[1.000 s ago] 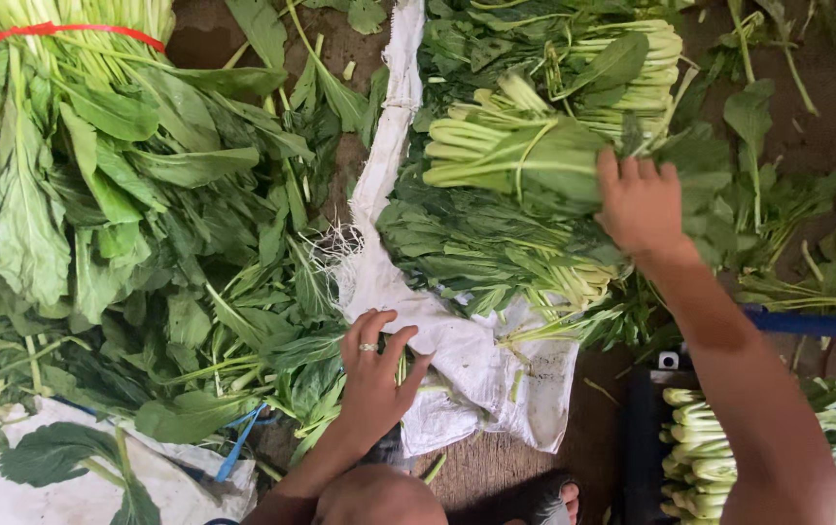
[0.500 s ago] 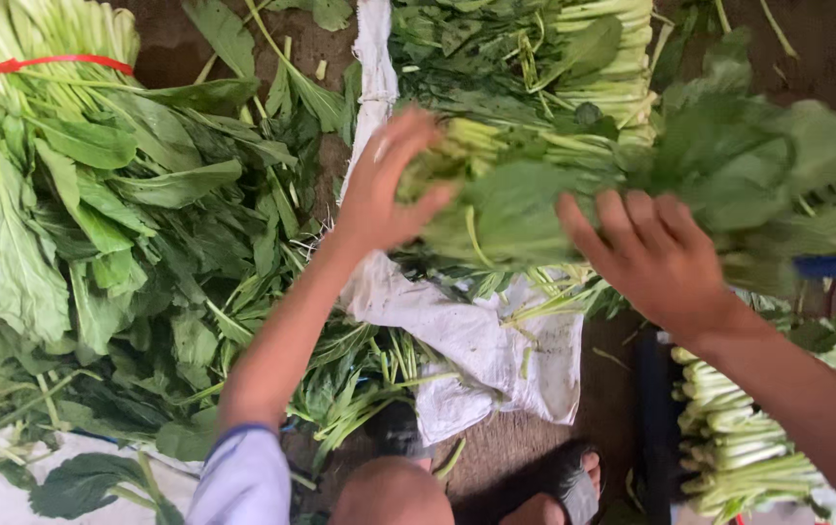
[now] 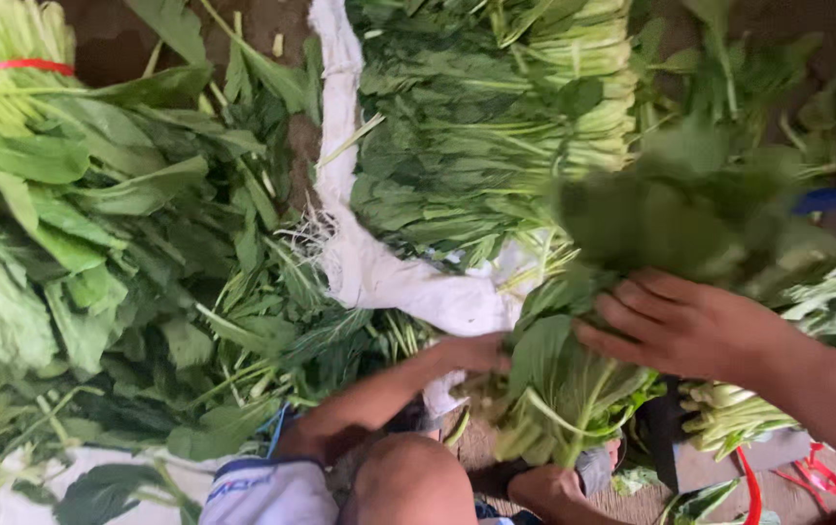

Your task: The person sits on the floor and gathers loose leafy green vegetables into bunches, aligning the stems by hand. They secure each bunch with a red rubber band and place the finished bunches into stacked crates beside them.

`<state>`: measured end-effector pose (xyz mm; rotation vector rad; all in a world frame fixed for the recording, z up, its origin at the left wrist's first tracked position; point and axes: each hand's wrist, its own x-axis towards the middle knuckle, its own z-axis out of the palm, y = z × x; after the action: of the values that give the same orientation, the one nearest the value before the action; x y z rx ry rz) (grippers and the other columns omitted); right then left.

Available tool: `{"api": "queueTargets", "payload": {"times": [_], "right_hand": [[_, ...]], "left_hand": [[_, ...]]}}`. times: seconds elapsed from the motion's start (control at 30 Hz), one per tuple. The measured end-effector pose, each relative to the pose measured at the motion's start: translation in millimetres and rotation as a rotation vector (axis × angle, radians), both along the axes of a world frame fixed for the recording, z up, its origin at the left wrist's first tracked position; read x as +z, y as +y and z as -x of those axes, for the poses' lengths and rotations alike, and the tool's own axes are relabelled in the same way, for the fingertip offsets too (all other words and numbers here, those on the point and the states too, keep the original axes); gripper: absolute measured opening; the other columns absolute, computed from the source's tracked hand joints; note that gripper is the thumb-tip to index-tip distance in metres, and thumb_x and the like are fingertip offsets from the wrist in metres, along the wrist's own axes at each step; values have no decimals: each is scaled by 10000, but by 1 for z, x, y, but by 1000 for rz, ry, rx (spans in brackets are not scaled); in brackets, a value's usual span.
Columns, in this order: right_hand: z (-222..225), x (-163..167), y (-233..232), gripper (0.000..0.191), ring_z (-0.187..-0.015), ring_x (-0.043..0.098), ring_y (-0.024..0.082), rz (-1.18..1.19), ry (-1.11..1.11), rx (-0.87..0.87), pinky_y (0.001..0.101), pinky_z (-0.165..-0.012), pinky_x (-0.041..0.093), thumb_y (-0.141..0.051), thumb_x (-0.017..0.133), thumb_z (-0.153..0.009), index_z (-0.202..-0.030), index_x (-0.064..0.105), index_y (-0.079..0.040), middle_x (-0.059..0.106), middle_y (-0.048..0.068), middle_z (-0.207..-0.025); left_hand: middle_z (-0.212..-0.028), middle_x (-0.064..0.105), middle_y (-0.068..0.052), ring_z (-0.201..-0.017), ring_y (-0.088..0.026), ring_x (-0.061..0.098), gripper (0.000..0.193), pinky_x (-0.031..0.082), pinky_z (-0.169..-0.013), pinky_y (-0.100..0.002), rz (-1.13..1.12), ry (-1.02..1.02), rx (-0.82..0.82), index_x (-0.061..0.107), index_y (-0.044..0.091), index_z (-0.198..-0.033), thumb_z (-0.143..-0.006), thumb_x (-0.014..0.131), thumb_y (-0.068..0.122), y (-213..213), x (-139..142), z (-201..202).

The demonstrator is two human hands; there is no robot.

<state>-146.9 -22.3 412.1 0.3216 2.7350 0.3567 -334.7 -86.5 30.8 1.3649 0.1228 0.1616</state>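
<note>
I hold a bunch of leafy greens point(image 3: 564, 389) low in the middle, just above my knee. Its pale stems point down toward me and its dark leaves, blurred by motion, spread up to the right. My right hand point(image 3: 680, 326) comes in from the right, its fingers wrapped over the leaves of the bunch. My left hand point(image 3: 476, 352) reaches from my bare forearm to the left side of the bunch and grips it there, partly hidden behind a leaf.
A white cloth point(image 3: 369, 272) lies on the dirt ground under a stack of tied green bunches point(image 3: 496, 117). Loose leaves point(image 3: 97, 243) pile up at left, beside a bundle with a red band point(image 3: 10, 68). More pale-stemmed bunches point(image 3: 729, 413) lie at right.
My left hand rose from the ground to the stack, and both hands lifted one bunch off it and drew it down toward my knee.
</note>
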Motion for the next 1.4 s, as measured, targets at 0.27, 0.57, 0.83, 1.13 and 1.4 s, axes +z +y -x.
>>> {"api": "queueTargets", "payload": {"times": [0.27, 0.57, 0.83, 1.13, 1.4], "right_hand": [[96, -100, 59, 1066, -1474, 369, 267, -174, -80, 200, 495, -1220, 240, -155, 770, -581, -1561, 359, -233, 414, 37, -1593], [24, -155, 12, 493, -1218, 626, 264, 328, 203, -512, 404, -1067, 479, -175, 690, -938, -1426, 622, -165, 674, 57, -1223], [-96, -238, -65, 545, -1266, 577, 350, 792, -135, -1123, 496, -1016, 498, -397, 629, -904, -1394, 595, -160, 619, 127, -1372], [-113, -300, -131, 764, -1106, 624, 498, 777, 702, -924, 542, -840, 524, -466, 682, -840, -1438, 531, -16, 596, 323, -1326], [-187, -328, -221, 460, -906, 716, 377, 847, 638, -1220, 468, -803, 580, -235, 660, -881, -1338, 668, -179, 737, 187, -973]], "left_hand": [[-1152, 714, -178, -991, -306, 702, 667, 607, -843, -432, 1100, 38, 558, 586, -23, -1338, -890, 682, 462, -95, -5, 79], [-1213, 710, -105, -1059, -262, 703, 736, 610, -871, -402, 1295, 329, 1022, 576, 33, -1351, -766, 882, 359, -112, -40, 70], [-1265, 687, -187, -1097, -315, 648, 815, 521, -929, -438, 827, 722, 1052, 598, -88, -1343, -786, 850, 451, -123, -46, 56], [-1539, 519, -227, -1404, -335, 503, 952, 415, -1132, -390, 360, 887, 1082, 418, -60, -1520, -902, 641, 628, -122, -7, 30], [-1273, 619, -132, -1098, -214, 620, 713, 508, -766, -331, 124, 927, 1416, 375, 46, -1522, -982, 624, 438, -168, 31, 17]]}}
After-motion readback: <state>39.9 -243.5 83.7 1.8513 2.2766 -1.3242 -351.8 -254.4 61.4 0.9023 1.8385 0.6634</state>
